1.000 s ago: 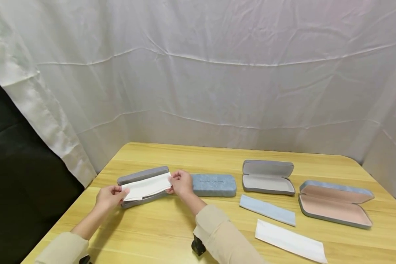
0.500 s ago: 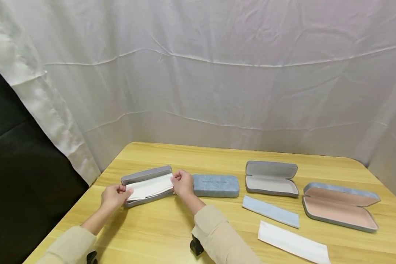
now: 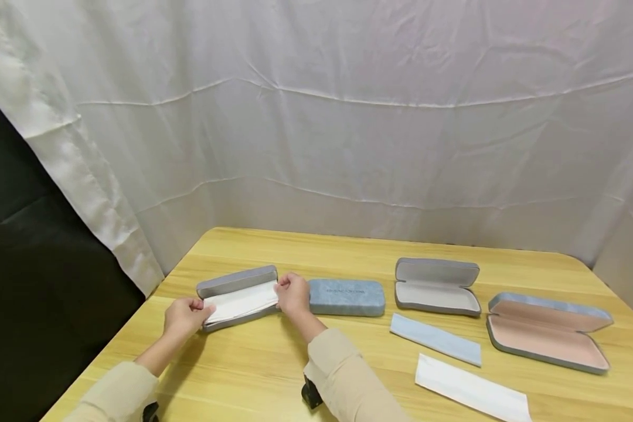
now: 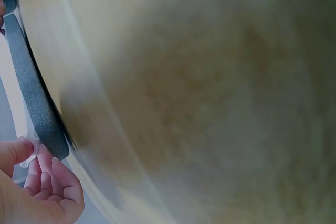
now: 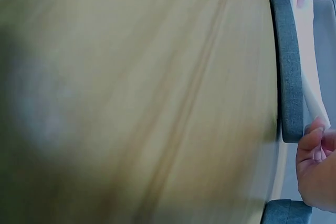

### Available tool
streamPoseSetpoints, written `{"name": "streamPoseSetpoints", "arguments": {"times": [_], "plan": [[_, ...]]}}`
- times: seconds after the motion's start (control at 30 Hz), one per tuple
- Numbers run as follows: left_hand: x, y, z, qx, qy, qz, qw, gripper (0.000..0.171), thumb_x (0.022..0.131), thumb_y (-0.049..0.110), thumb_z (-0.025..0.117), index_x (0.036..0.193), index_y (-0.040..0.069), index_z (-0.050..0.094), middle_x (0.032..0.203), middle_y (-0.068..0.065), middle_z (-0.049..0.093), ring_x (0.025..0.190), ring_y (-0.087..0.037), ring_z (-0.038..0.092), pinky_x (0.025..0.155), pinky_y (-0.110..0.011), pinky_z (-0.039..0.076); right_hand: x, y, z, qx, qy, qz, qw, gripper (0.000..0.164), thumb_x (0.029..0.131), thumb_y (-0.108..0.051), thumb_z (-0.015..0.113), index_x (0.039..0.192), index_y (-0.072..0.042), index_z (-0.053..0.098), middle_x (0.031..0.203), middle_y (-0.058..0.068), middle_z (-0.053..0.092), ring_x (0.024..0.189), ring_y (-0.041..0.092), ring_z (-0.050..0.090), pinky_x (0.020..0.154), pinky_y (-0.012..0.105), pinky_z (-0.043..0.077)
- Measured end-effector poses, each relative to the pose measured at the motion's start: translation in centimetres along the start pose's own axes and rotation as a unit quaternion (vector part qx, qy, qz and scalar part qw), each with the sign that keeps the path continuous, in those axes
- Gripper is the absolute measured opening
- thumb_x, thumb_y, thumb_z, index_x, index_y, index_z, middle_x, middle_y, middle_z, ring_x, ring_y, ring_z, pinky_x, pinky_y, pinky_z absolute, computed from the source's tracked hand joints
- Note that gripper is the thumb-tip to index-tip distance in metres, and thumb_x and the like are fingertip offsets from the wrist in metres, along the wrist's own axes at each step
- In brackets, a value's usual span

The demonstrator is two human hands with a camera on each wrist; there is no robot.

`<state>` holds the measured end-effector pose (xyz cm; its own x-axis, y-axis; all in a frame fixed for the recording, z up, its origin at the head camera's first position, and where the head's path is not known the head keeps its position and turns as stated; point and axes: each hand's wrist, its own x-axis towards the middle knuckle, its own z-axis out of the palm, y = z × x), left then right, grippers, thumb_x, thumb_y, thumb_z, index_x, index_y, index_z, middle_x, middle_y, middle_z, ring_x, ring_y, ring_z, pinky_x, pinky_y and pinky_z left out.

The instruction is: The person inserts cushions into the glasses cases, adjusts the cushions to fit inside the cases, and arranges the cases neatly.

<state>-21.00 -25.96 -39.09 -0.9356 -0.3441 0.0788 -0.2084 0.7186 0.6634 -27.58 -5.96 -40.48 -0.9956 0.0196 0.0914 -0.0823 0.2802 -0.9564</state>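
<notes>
A folded white cloth (image 3: 242,302) lies along the inside of an open grey glasses case (image 3: 237,280) on the left of the table. My left hand (image 3: 183,316) pinches the cloth's left end between thumb and fingers, at the case's left edge. At the other end my right hand (image 3: 293,295) pinches the cloth's right corner. In the left wrist view the left thumb and fingers meet on the white cloth (image 4: 16,87) beside the case's grey wall (image 4: 34,90). The right wrist view has the right fingertips on the cloth's near end (image 5: 315,100).
A closed blue glasses case (image 3: 346,297) stands just right of my right hand. Farther right are an open grey case (image 3: 438,296) and an open case with pink lining (image 3: 548,340). A folded blue cloth (image 3: 435,339) and another white cloth (image 3: 472,387) lie in front of them.
Both hands have lowered the white cloth into the open grey case, where it sits deeper than before. The whole scene has shifted slightly rightward in the head view.
</notes>
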Motion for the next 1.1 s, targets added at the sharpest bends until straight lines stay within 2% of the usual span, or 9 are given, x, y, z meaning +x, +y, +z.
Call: {"name": "streamPoseSetpoints", "arguments": {"times": [0.17, 0.33, 0.53, 0.67, 0.77, 0.83, 0.93, 1.1], "plan": [[-0.2, 0.0, -0.1, 0.000, -0.006, -0.001, 1.0000, 0.026, 0.081, 0.021, 0.067, 0.079, -0.005, 0.060, 0.070, -0.010, 0.058, 0.065, -0.021, 0.053, 0.056, -0.025, 0.039, -0.1, 0.2, 0.0, -0.029, 0.002, -0.026, 0.999, 0.008, 0.084, 0.000, 0.064, 0.076, 0.000, 0.061, 0.065, 0.007, 0.059, 0.048, 0.010, 0.051, 0.045, 0.019, 0.044], [-0.3, 0.0, -0.2, 0.007, -0.020, -0.024, 0.9995, 0.029, 0.081, 0.023, 0.067, 0.087, -0.005, 0.060, 0.068, -0.010, 0.064, 0.056, -0.016, 0.055, 0.052, -0.026, 0.039, -0.1, 0.3, -0.1, -0.059, 0.002, -0.051, 0.997, 0.009, 0.084, 0.000, 0.064, 0.075, -0.001, 0.063, 0.066, 0.006, 0.058, 0.056, 0.009, 0.049, 0.050, 0.018, 0.040], [-0.2, -0.1, -0.7, 0.022, -0.037, -0.031, 0.9986, 0.033, 0.080, 0.025, 0.067, 0.093, -0.004, 0.061, 0.076, -0.012, 0.065, 0.063, -0.019, 0.057, 0.053, -0.027, 0.040, -0.2, 0.1, -0.3, -0.081, 0.005, -0.071, 0.994, 0.007, 0.083, 0.002, 0.063, 0.076, 0.000, 0.063, 0.068, 0.006, 0.056, 0.062, 0.010, 0.048, 0.053, 0.018, 0.039], [0.1, -0.5, -1.1, 0.009, -0.046, 0.002, 0.9989, 0.038, 0.082, 0.022, 0.066, 0.100, -0.010, 0.057, 0.079, -0.018, 0.064, 0.060, -0.016, 0.057, 0.053, -0.027, 0.043, -0.3, -0.1, -0.6, -0.084, 0.002, -0.093, 0.992, 0.004, 0.083, 0.003, 0.061, 0.081, 0.003, 0.064, 0.073, 0.009, 0.058, 0.067, 0.013, 0.051, 0.056, 0.021, 0.044], [0.6, -0.9, -1.4, 0.004, -0.068, 0.034, 0.9971, 0.048, 0.085, 0.023, 0.064, 0.111, -0.015, 0.052, 0.091, -0.025, 0.063, 0.071, -0.024, 0.061, 0.063, -0.032, 0.049, -0.2, -0.4, -1.0, -0.079, -0.011, -0.100, 0.992, 0.010, 0.084, 0.003, 0.061, 0.093, 0.006, 0.064, 0.088, 0.016, 0.064, 0.079, 0.020, 0.057, 0.067, 0.027, 0.050], [0.8, -1.3, -1.6, 0.001, -0.089, 0.046, 0.9950, 0.057, 0.087, 0.027, 0.063, 0.120, -0.016, 0.046, 0.102, -0.029, 0.060, 0.086, -0.034, 0.061, 0.073, -0.038, 0.051, -0.2, -0.5, -1.4, -0.075, -0.035, -0.091, 0.992, 0.021, 0.085, 0.000, 0.061, 0.105, 0.008, 0.062, 0.103, 0.020, 0.064, 0.093, 0.027, 0.059, 0.077, 0.032, 0.052], [0.9, -1.8, -1.8, -0.010, -0.115, 0.058, 0.9917, 0.072, 0.085, 0.032, 0.066, 0.131, -0.015, 0.035, 0.117, -0.034, 0.052, 0.107, -0.044, 0.052, 0.087, -0.047, 0.048, -0.2, -0.5, -1.8, -0.076, -0.086, -0.066, 0.991, 0.038, 0.089, -0.005, 0.060, 0.123, 0.008, 0.053, 0.125, 0.023, 0.055, 0.115, 0.035, 0.053, 0.092, 0.039, 0.049], [0.8, -2.4, -1.5, -0.029, -0.138, 0.087, 0.9862, 0.092, 0.077, 0.031, 0.075, 0.137, -0.013, 0.021, 0.124, -0.034, 0.046, 0.114, -0.048, 0.047, 0.094, -0.052, 0.044, -0.4, -0.4, -2.1, -0.066, -0.143, -0.037, 0.987, 0.050, 0.090, -0.008, 0.059, 0.134, 0.007, 0.042, 0.134, 0.025, 0.047, 0.123, 0.038, 0.046, 0.100, 0.043, 0.043]]}}
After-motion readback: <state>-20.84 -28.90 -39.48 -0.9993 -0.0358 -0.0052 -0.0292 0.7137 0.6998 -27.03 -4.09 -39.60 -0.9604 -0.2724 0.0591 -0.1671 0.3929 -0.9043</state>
